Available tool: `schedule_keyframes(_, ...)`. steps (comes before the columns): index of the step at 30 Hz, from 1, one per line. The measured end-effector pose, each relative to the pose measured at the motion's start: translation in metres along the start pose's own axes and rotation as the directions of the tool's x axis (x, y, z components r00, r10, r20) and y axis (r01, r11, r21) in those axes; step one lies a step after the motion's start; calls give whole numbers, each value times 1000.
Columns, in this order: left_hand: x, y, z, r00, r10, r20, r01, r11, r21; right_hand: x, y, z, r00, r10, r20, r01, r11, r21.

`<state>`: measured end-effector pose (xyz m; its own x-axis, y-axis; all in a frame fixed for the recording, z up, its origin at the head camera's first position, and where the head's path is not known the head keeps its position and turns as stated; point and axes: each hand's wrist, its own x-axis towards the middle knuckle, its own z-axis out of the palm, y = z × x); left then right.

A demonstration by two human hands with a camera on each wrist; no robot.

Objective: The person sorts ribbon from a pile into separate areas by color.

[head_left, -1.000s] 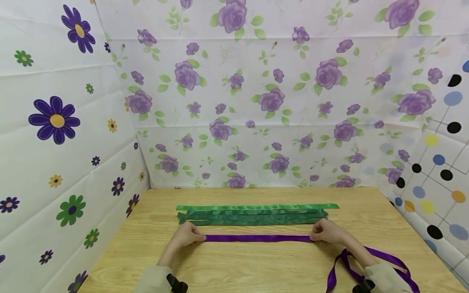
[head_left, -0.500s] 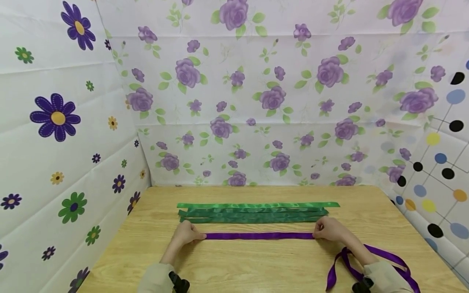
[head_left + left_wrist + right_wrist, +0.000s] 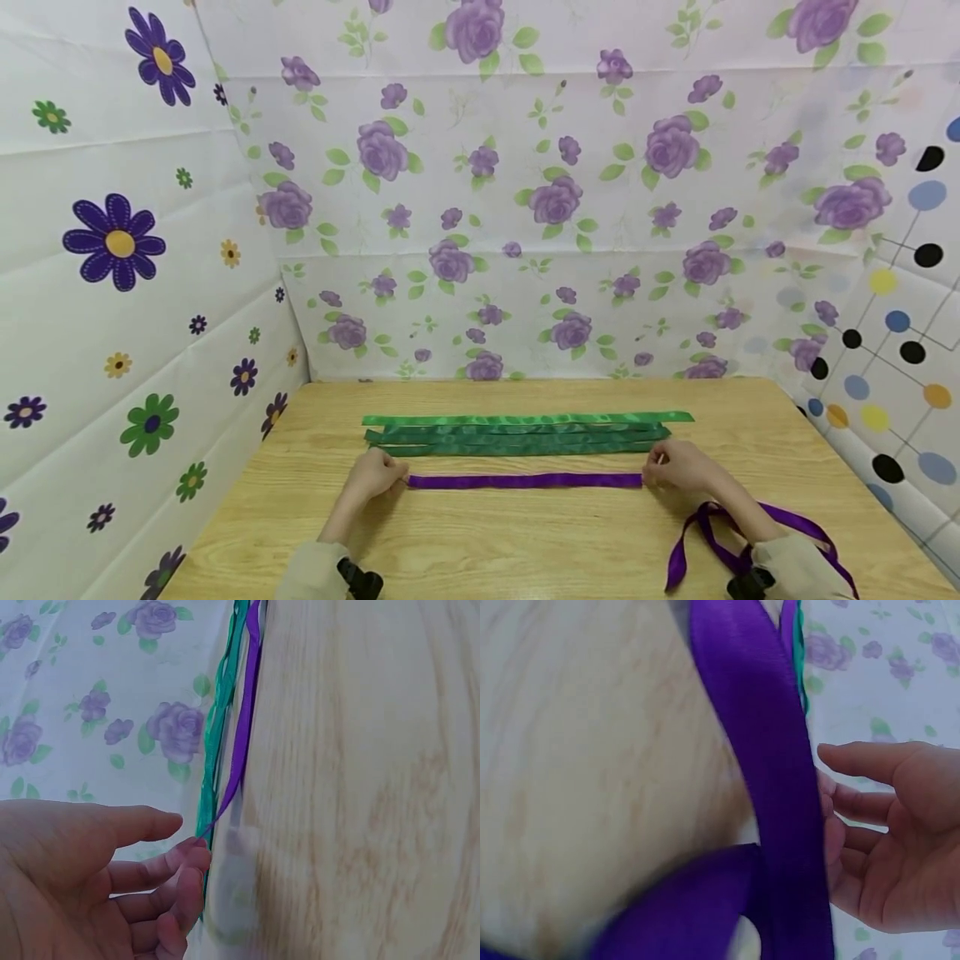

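A short purple ribbon [image 3: 525, 482] lies stretched straight across the table, its two ends showing in the head view. At its left end my left hand [image 3: 372, 473] has thumb parted from the fingers; in the left wrist view the ribbon's tip touches the fingertips [image 3: 196, 851]. My right hand [image 3: 678, 467] is beside the right end, thumb and fingers also apart. Just beyond lie several dark green ribbons [image 3: 517, 442] and one brighter green ribbon [image 3: 525, 420], all roughly parallel to the purple one.
A longer loose purple ribbon [image 3: 677, 562] loops on the wooden table [image 3: 487, 550] under my right forearm, and looms large in the right wrist view. Flower-printed cloth [image 3: 480, 208] stands behind the table and at the left; dotted cloth [image 3: 892, 400] borders the right.
Both hands have loosened their pinch on the short purple ribbon, thumbs parting from fingers. My left hand has shifted slightly left, and the ribbon's ends now show.
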<state>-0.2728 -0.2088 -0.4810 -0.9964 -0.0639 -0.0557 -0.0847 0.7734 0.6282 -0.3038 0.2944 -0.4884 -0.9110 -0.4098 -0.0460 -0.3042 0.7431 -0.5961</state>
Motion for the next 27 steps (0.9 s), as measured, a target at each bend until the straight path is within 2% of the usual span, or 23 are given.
schedule_keyframes(4,-4,7,-2,999,48,-21,-48,999,11,0,-3,-4,998,-66,-24,65,997,-34)
schedule_keyframes(10,-11,20,0,995,97,-25,-97,995,12,-4,-12,-9,996,-81,-31,79,996,-49)
schedule_keyframes(14,-16,28,3,989,145,-13,-145,989,-8,-9,-15,-12,985,-172,-31,169,982,-84)
schedule_keyframes(18,-21,35,6,981,189,32,-188,981,-48,-14,-16,-15,970,-243,-22,238,964,-118)
schedule_keyframes(23,-23,40,11,967,241,86,-236,969,-69,-21,-16,-20,974,-227,-13,223,967,-124)
schedule_keyframes(27,-22,43,14,957,272,104,-263,960,-96,-25,-18,-25,980,-199,-4,197,974,-113)
